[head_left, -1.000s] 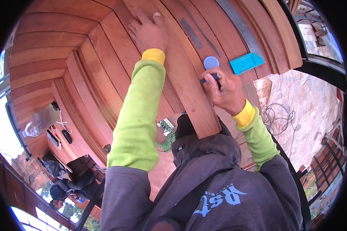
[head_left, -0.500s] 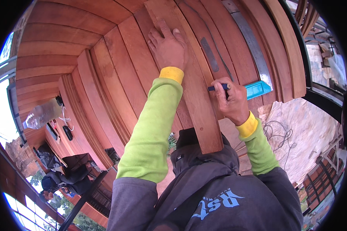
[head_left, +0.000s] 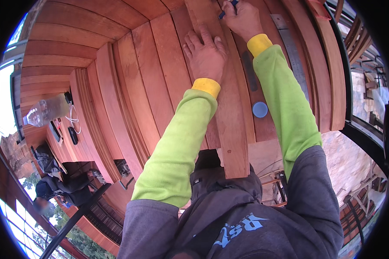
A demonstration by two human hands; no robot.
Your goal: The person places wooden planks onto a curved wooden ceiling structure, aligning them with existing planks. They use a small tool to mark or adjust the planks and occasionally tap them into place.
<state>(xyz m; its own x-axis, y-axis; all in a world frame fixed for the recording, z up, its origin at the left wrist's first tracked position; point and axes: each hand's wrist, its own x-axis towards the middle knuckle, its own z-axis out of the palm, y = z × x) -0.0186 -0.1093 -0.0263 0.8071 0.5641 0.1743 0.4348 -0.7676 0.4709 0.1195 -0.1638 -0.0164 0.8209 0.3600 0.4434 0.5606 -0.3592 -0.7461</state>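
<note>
My left hand [head_left: 207, 56] lies flat with its fingers spread on a long reddish wooden plank [head_left: 231, 129], whose near end reaches toward my body. My right hand [head_left: 243, 19] is near the far edge of the view, just right of the plank, closed round a short dark blue pencil [head_left: 234, 3]. Beneath my right forearm lies a steel square's blade [head_left: 291, 52]; its turquoise handle is hidden by the sleeve. A short dark metal strip [head_left: 249, 71] rests between plank and forearm. Closer to me is a round light-blue cap [head_left: 259, 109].
Boards form the wooden surface [head_left: 160, 73] under my hands. Left stand stacked planks [head_left: 93, 125], a clear plastic bottle [head_left: 45, 113], a black phone-like object [head_left: 73, 135] and a white cable [head_left: 73, 114]. Another person [head_left: 65, 187] is at the lower left. A dark metal frame [head_left: 363, 136] edges the right.
My right hand has moved away from me along the plank with the pencil. My left hand stays on the plank. The blue cap now shows, and my forearm covers the square's handle.
</note>
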